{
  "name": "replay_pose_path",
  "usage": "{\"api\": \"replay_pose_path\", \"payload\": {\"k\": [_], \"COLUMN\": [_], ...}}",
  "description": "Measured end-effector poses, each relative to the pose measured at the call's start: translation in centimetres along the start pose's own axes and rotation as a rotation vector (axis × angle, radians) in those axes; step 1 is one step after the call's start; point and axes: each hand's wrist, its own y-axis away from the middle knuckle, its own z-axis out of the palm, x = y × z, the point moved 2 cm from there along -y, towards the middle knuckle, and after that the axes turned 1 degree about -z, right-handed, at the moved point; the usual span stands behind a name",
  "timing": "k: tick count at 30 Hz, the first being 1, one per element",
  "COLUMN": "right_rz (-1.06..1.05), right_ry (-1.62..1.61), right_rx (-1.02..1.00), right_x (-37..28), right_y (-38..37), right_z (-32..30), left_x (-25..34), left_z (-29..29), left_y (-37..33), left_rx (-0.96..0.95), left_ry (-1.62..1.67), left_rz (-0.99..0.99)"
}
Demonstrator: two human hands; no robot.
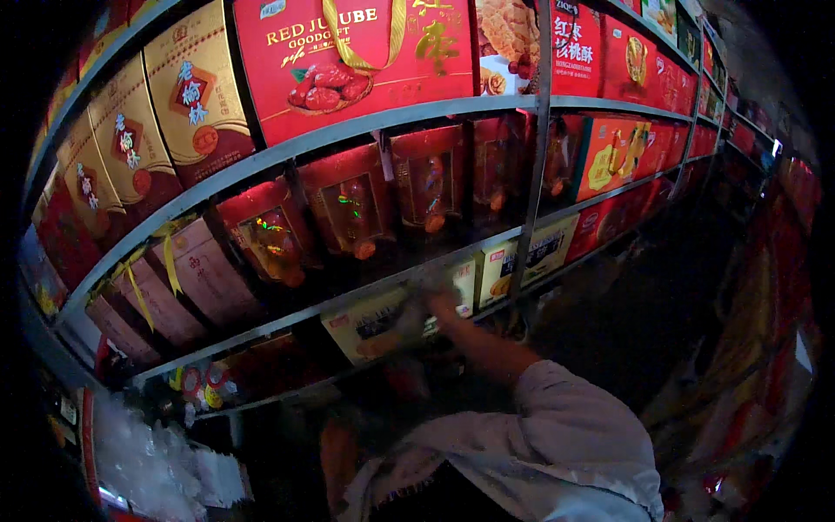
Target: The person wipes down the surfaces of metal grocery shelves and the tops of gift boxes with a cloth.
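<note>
My right hand (439,306) reaches forward to the lower shelf, in front of a cream-coloured gift box (361,331). Its fingers are smeared by motion. A pale grey blurred shape (409,324) lies against the box beside this hand, and I cannot make out what it is or whether it is held. Another cream box (494,277) stands just to the right. Low in the dark, below the shelf, shows a bare part of my left hand or forearm (337,457); its fingers cannot be seen.
Metal shelves (348,126) bend across the view. Red windowed boxes (348,204) line the middle shelf, with pinkish ribboned boxes (204,270) at left. Gold boxes (196,78) and a large red box (391,87) stand above. Clear plastic wrapping (156,452) lies at lower left.
</note>
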Motion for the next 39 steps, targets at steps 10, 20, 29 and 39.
{"api": "replay_pose_path", "payload": {"k": [10, 20, 29, 39], "right_rz": [0.089, 0.351, 0.351, -0.262], "right_ry": [-0.604, -0.921, -0.816, -0.222], "right_rx": [-0.549, -0.004, 0.083, 0.066], "right_x": [-13.9, -3.8, 7.1, -2.3], "right_y": [5.4, 9.3, 8.7, -3.5], "right_z": [-6.3, -31.0, -45.6, -60.3], "left_x": [6.3, 21.3, 34.9, 52.4], "left_z": [2.5, 15.1, 23.3, 22.7], "left_y": [0.1, -9.0, -19.2, -28.7], "left_rx": [0.102, 0.015, 0.076, 0.474], "left_ry": [-0.217, 0.256, 0.186, -0.471], "left_rz": [0.091, -0.104, 0.513, 1.068]}}
